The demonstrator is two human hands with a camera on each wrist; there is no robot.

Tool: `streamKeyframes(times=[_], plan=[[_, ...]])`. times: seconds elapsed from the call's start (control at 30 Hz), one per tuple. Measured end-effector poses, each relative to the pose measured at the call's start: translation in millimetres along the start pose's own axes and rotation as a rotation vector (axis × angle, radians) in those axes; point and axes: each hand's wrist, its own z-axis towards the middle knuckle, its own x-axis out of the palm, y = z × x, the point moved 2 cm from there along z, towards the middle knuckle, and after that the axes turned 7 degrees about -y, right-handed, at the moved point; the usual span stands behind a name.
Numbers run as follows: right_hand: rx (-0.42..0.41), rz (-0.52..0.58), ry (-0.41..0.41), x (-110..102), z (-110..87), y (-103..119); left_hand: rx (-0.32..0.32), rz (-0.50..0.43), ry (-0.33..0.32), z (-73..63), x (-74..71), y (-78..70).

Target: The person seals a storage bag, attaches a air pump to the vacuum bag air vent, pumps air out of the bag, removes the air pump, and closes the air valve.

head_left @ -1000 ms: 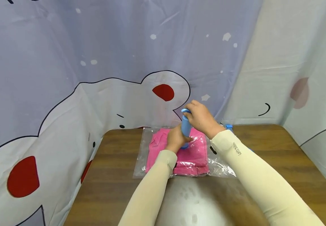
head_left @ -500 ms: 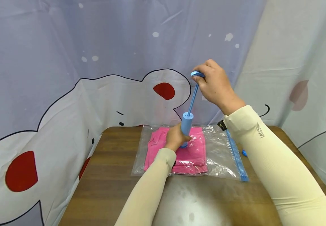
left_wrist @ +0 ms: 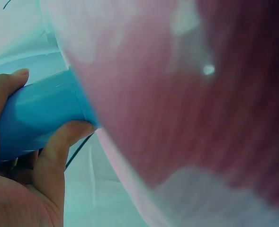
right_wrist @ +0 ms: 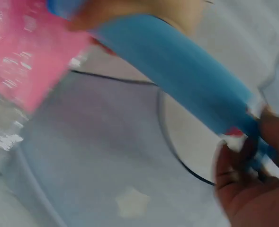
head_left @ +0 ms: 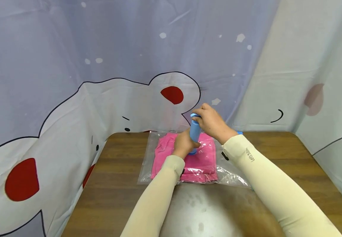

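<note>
A blue hand pump (head_left: 195,132) stands nearly upright on a clear plastic storage bag (head_left: 146,169), in which a folded pink garment (head_left: 202,161) lies. My left hand (head_left: 184,144) grips the lower part of the pump's barrel; in the left wrist view its fingers and thumb wrap the blue tube (left_wrist: 40,113) beside the bag's surface. My right hand (head_left: 212,122) holds the handle at the top, which sits close to the barrel, with the rod hardly showing. In the right wrist view the fingers of the right hand (right_wrist: 253,189) curl round the handle end, blurred.
Under the bag is a wooden table (head_left: 123,164) with a shiny glare patch near its front. A patterned curtain (head_left: 123,105) hangs right behind the table's back edge. My right forearm covers most of the bag's blue zip edge (head_left: 240,133).
My right hand pulled the handle up, drawing out a long rod, then pushed it back down to the barrel. The left hand stays on the barrel.
</note>
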Motion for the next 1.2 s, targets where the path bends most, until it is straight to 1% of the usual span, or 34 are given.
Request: streamKeyframes(times=[0.03,0.1,0.17,0.2,0.23,0.33,0.37,0.4,0.43,0.47,0.53,0.6,0.67,0.7,0.77,0.83,0.93,1.0,1.03,1.1,1.17,1.2], plan=[[0.004,0.011,-0.011,4,-2.9,-3,-0.021,0.0,0.024,-3.9,-7.6,-7.5],[0.009,0.031,-0.034,7,-5.9,-6,-0.028,0.0,0.016,-10.3,-13.7,-15.5],[0.003,0.059,-0.075,5,-5.3,-4,-0.049,-0.007,0.034,-8.3,-9.4,-11.1],[0.0,0.073,-0.091,1,-3.5,-1,-0.048,-0.006,0.029,-8.6,-8.7,-9.8],[-0.001,0.085,-0.106,-4,-1.0,2,-0.029,-0.009,0.005,-5.8,-0.5,-2.0],[-0.009,0.111,-0.172,-29,10.9,17,-0.023,-0.044,0.009,-2.9,1.1,4.3],[-0.015,0.111,-0.194,-39,15.2,23,-0.031,-0.054,0.019,-7.7,-8.8,-2.9],[-0.025,0.113,-0.22,-50,19.6,28,-0.026,-0.047,0.011,-9.2,-12.0,-5.0],[-0.034,0.112,-0.246,-61,23.6,34,-0.015,-0.047,-0.007,-7.9,-8.7,-1.5],[-0.04,0.118,-0.271,-71,27.0,40,-0.036,-0.042,0.006,-10.7,-17.6,-7.7],[-0.045,0.131,-0.316,-87,32.3,48,-0.018,-0.025,-0.033,-7.1,-6.8,2.5],[-0.052,0.135,-0.344,-96,34.6,53,-0.028,-0.019,-0.038,-8.4,-8.2,2.6],[-0.047,0.144,-0.356,-98,34.0,54,-0.055,-0.034,-0.01,-17.0,-22.9,-8.0],[-0.043,0.143,-0.36,-97,33.2,53,-0.062,-0.039,-0.004,-19.3,-25.1,-10.1],[-0.035,0.134,-0.358,-93,31.0,50,-0.096,-0.042,0.034,-27.1,-40.0,-23.8],[-0.026,0.112,-0.33,-84,28.9,46,-0.103,-0.035,0.041,-28.8,-41.4,-26.4],[-0.015,0.066,-0.235,-64,23.7,40,-0.087,-0.01,0.025,-24.6,-36.8,-22.2],[-0.007,0.035,-0.149,-47,17.5,35,-0.061,-0.002,-0.005,-15.9,-21.8,-9.1],[0.0,0.023,-0.109,-37,13.6,31,-0.055,0.012,-0.015,-14.1,-17.7,-7.9],[0.02,0.01,-0.044,-18,4.6,23,-0.044,0.008,-0.011,-5.6,-3.4,5.4],[0.04,0.008,-0.015,-2,-3.7,15,-0.037,-0.003,-0.004,2.6,11.7,18.9],[0.047,0.013,-0.009,4,-7.3,12,-0.04,-0.005,0.005,4.7,14.5,21.5]])
